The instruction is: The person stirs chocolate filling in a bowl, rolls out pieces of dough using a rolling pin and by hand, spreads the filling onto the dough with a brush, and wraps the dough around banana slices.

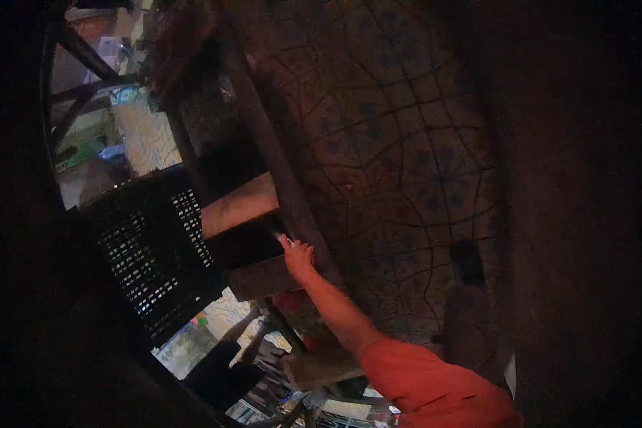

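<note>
My left hand (299,257) is at the end of an outstretched arm in a red sleeve, reaching left toward a dark wooden frame. Its fingers are closed on a small pale object (289,242), mostly hidden by the hand and too dim to name. The hand is beside a dark opening in the frame. Above that opening lies a lighter brown wooden panel (240,205), and below it runs a wooden crosspiece (260,277). A long wooden rail (267,121) passes close by the fingertips. My right hand is out of view.
Dim patterned floor tiles (406,150) spread to the right of the frame, with a dark shoe (468,262) on them. A dark perforated chair-like panel (146,246) stands at left. Cluttered items (264,367) lie at lower left, beyond brightly lit floor.
</note>
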Demonstrator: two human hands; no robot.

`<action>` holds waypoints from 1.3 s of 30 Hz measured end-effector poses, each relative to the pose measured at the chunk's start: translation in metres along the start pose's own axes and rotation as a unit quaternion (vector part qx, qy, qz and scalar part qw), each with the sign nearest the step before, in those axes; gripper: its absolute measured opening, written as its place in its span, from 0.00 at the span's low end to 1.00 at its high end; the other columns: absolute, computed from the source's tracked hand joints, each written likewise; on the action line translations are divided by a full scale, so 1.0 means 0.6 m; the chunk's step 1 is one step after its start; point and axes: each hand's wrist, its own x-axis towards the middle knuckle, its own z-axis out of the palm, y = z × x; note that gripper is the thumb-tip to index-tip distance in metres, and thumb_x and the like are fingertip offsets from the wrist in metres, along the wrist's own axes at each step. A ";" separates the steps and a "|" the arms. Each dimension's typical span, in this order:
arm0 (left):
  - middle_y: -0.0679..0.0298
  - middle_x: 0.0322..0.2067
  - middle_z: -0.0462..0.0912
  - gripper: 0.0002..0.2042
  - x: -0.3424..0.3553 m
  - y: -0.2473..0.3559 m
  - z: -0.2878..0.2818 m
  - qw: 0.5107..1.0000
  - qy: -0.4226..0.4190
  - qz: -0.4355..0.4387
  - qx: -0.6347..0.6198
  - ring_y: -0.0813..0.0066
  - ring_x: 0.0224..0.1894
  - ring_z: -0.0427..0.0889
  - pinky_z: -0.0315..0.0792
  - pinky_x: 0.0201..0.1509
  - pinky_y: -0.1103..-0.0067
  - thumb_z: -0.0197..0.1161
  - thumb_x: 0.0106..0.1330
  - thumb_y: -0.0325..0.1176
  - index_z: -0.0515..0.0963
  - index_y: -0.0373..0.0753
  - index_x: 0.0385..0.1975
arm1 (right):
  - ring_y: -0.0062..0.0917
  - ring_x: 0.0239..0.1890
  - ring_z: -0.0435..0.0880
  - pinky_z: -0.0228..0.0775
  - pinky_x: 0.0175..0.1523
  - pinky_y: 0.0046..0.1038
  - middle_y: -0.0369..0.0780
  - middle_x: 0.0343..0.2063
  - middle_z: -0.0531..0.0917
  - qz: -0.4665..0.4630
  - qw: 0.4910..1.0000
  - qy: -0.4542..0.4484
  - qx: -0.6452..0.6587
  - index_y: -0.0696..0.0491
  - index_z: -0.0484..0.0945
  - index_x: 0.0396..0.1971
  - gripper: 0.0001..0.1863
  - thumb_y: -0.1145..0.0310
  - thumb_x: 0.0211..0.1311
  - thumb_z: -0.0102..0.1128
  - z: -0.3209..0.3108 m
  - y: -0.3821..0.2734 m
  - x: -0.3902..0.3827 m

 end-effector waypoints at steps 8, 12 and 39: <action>0.42 0.65 0.69 0.32 -0.014 -0.018 0.021 1.000 -0.006 -0.017 -0.003 0.50 0.69 0.69 0.67 0.69 0.55 0.63 0.68 0.47 0.64 0.38 0.68 | 0.50 0.47 0.84 0.75 0.49 0.49 0.51 0.47 0.82 -0.036 0.990 -0.094 0.097 0.46 0.61 0.72 0.30 0.63 0.71 0.52 -0.082 0.076 -0.050; 0.41 0.66 0.68 0.34 -0.030 -0.013 0.000 1.000 0.000 -0.024 -0.014 0.49 0.70 0.68 0.67 0.70 0.55 0.63 0.68 0.49 0.63 0.38 0.69 | 0.38 0.49 0.84 0.75 0.53 0.39 0.47 0.49 0.83 -0.018 0.945 -0.179 0.274 0.53 0.66 0.69 0.28 0.59 0.72 0.55 -0.217 0.138 -0.105; 0.63 0.65 0.73 0.24 -0.268 0.156 -0.208 0.973 0.003 -0.038 -0.228 0.62 0.68 0.71 0.51 0.74 0.45 0.71 0.64 0.42 0.75 0.48 0.60 | 0.35 0.59 0.77 0.70 0.61 0.38 0.47 0.67 0.72 -0.385 0.922 0.037 0.026 0.58 0.66 0.70 0.26 0.71 0.74 0.51 -0.887 -0.275 -0.799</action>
